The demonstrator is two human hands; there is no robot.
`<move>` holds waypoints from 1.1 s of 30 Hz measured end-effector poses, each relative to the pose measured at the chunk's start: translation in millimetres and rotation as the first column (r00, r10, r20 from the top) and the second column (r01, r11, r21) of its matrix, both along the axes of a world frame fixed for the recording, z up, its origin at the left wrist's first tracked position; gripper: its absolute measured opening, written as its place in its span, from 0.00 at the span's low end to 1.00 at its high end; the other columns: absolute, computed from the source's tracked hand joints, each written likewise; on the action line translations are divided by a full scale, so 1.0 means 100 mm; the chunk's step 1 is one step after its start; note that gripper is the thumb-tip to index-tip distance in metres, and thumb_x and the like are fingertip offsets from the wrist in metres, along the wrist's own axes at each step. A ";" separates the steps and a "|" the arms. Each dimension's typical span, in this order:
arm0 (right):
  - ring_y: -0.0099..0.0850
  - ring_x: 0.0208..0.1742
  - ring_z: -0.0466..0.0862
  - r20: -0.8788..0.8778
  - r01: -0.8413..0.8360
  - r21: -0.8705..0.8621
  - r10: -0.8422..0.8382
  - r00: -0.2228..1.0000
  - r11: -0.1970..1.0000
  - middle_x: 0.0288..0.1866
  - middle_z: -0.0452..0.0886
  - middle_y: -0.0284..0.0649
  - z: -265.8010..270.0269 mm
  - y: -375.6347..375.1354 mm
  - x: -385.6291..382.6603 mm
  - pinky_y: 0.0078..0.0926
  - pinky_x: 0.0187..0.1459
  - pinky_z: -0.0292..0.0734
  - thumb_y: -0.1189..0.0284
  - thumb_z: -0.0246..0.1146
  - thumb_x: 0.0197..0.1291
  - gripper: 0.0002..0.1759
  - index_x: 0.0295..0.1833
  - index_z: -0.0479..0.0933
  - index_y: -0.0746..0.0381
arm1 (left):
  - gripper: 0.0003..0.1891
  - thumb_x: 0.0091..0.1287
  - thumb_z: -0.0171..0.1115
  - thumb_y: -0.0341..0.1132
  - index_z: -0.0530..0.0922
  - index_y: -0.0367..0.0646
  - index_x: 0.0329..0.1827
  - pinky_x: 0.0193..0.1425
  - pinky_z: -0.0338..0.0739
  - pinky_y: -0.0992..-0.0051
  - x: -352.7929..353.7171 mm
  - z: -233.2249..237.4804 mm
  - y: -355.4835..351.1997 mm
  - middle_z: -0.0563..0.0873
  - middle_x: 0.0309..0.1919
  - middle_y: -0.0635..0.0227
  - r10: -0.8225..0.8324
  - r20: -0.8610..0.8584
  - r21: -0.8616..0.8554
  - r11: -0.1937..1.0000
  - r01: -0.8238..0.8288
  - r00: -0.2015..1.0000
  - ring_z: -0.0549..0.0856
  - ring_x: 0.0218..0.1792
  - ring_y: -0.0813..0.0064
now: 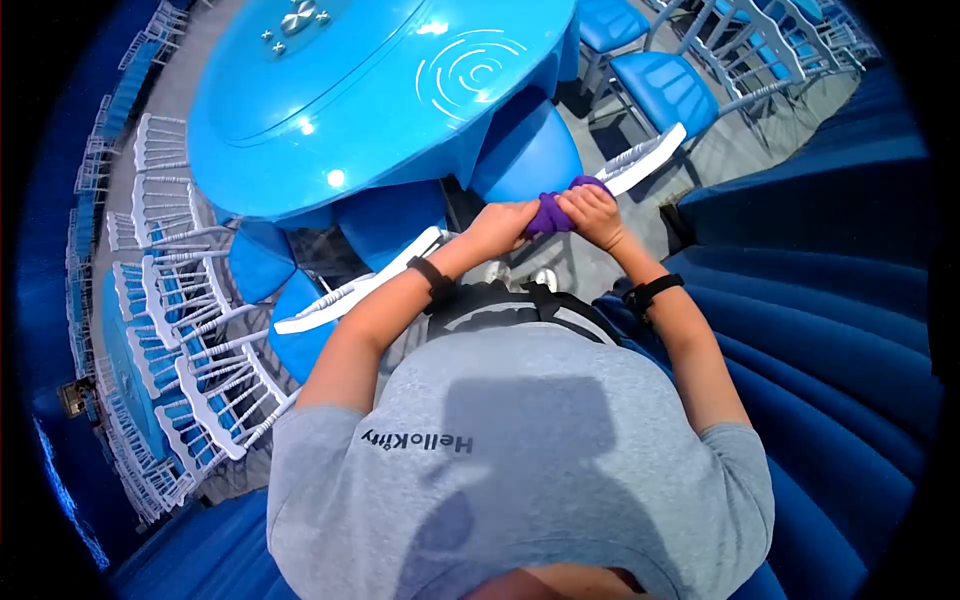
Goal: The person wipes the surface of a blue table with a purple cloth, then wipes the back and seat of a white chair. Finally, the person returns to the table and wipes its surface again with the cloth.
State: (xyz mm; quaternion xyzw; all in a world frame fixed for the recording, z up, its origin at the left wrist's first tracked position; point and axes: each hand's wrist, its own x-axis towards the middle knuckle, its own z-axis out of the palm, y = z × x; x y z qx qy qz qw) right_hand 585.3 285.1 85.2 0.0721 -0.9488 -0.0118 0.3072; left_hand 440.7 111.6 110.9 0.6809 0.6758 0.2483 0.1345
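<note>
A bunched purple cloth (549,215) is stretched between my two hands, twisted and crumpled. My left hand (503,228) is closed on its left end, fingers wrapped round it. On the other end, my right hand (594,213) grips it with curled fingers, and a little purple shows above the knuckles. Both hands are held out in front of my body, close together, above the floor near a blue chair seat (527,155). The white chair back (640,165) lies just beyond my right hand, and another white chair back (360,290) passes near my left forearm.
A round table (270,150) with a glossy blue cover stands ahead, metal discs (298,17) on its top. White chairs (190,290) with blue seats crowd the left, and more chairs (665,85) stand at the upper right. Dark blue draped fabric (800,300) hangs on the right.
</note>
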 end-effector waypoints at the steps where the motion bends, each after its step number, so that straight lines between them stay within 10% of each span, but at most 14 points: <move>1: 0.28 0.46 0.78 0.057 0.002 -0.049 0.001 0.998 0.999 0.44 0.79 0.32 0.04 0.03 0.08 0.28 0.54 0.69 0.71 0.56 0.51 0.17 0.49 0.74 0.56 | 0.23 0.48 0.64 0.31 0.68 0.41 0.48 0.38 0.75 0.60 0.06 -0.03 0.04 0.81 0.34 0.55 -0.012 0.036 -0.059 0.998 0.014 0.999 0.81 0.37 0.52; 7: 0.34 0.56 0.72 0.256 0.144 -0.347 -0.054 0.965 0.927 0.51 0.76 0.38 0.27 -0.20 0.39 0.39 0.62 0.60 0.68 0.64 0.45 0.26 0.54 0.71 0.58 | 0.22 0.53 0.63 0.36 0.71 0.44 0.52 0.45 0.75 0.60 0.17 0.03 0.04 0.80 0.42 0.53 0.019 0.145 -0.114 0.994 -0.002 0.989 0.79 0.43 0.51; 10: 0.35 0.61 0.69 0.326 0.232 -0.425 -0.091 0.941 0.875 0.54 0.74 0.38 0.32 -0.25 0.40 0.43 0.67 0.53 0.70 0.66 0.42 0.28 0.54 0.71 0.58 | 0.30 0.57 0.64 0.43 0.67 0.39 0.60 0.57 0.70 0.63 -0.08 0.29 0.06 0.76 0.53 0.49 -0.184 0.306 -0.305 0.911 0.279 0.934 0.75 0.54 0.51; 12: 0.35 0.62 0.69 0.400 0.300 -0.284 -0.172 0.900 0.911 0.54 0.74 0.37 0.38 -0.15 0.40 0.44 0.68 0.52 0.74 0.66 0.39 0.29 0.53 0.72 0.59 | 0.33 0.57 0.66 0.43 0.66 0.38 0.62 0.64 0.64 0.64 -0.22 0.60 0.05 0.73 0.58 0.52 -0.177 0.019 0.048 0.983 0.176 0.984 0.71 0.60 0.55; 14: 0.37 0.66 0.66 0.322 0.393 -0.294 -0.296 0.899 0.871 0.59 0.72 0.39 0.26 0.08 0.51 0.44 0.68 0.52 0.80 0.63 0.37 0.30 0.54 0.71 0.59 | 0.33 0.54 0.68 0.41 0.66 0.37 0.61 0.63 0.65 0.65 -0.29 1.46 0.06 0.73 0.59 0.52 -0.023 0.152 0.300 0.954 -0.024 0.988 0.72 0.60 0.55; 17: 0.42 0.66 0.65 0.261 0.471 -0.508 -0.392 0.882 0.721 0.62 0.70 0.43 0.22 0.19 0.60 0.42 0.67 0.55 0.82 0.55 0.41 0.31 0.58 0.69 0.60 | 0.25 0.53 0.69 0.32 0.71 0.34 0.52 0.59 0.68 0.70 -0.25 2.75 -0.22 0.79 0.46 0.63 -0.299 0.344 0.850 0.501 -0.161 0.890 0.78 0.50 0.71; 18: 0.42 0.66 0.65 0.261 0.473 -0.505 -0.395 0.881 0.722 0.62 0.70 0.43 0.19 0.20 0.60 0.42 0.67 0.55 0.82 0.55 0.41 0.31 0.58 0.69 0.60 | 0.22 0.66 0.55 0.41 0.66 0.43 0.61 0.62 0.66 0.58 -0.85 2.43 -0.82 0.75 0.53 0.58 -0.748 0.437 0.859 0.182 -0.479 0.499 0.75 0.53 0.60; 20: 0.44 0.67 0.64 0.213 0.435 -0.572 -0.385 0.898 0.696 0.62 0.70 0.44 0.12 0.19 0.56 0.40 0.68 0.55 0.83 0.55 0.42 0.32 0.59 0.69 0.61 | 0.21 0.66 0.51 0.54 0.74 0.49 0.53 0.56 0.64 0.54 -0.35 3.67 -0.84 0.77 0.44 0.60 -0.378 0.006 1.000 0.021 0.002 0.926 0.75 0.42 0.62; 24: 0.45 0.66 0.65 0.017 0.321 -0.660 -0.414 0.910 0.679 0.60 0.71 0.46 -0.58 0.29 0.54 0.39 0.68 0.56 0.82 0.56 0.41 0.30 0.57 0.70 0.62 | 0.21 0.66 0.51 0.54 0.73 0.49 0.53 0.56 0.64 0.54 -0.05 4.05 -0.81 0.77 0.44 0.60 -0.555 -0.095 0.951 0.194 0.239 0.827 0.75 0.42 0.63; 26: 0.45 0.64 0.67 0.138 0.459 -0.593 -0.478 0.868 0.661 0.57 0.73 0.47 0.11 0.04 0.51 0.38 0.66 0.58 0.83 0.55 0.39 0.30 0.55 0.71 0.63 | 0.21 0.66 0.51 0.54 0.73 0.50 0.53 0.56 0.64 0.54 -0.06 4.02 -0.77 0.77 0.44 0.60 -0.609 -0.084 0.939 0.216 0.267 0.788 0.75 0.41 0.63; 33: 0.43 0.66 0.65 0.142 0.436 -0.620 -0.453 0.880 0.652 0.60 0.71 0.45 0.11 0.07 0.53 0.38 0.68 0.57 0.81 0.58 0.40 0.31 0.58 0.70 0.62 | 0.21 0.67 0.50 0.53 0.73 0.50 0.54 0.55 0.65 0.55 -0.02 3.94 -0.23 0.77 0.43 0.61 -0.825 -0.061 0.910 0.186 0.371 0.562 0.75 0.40 0.64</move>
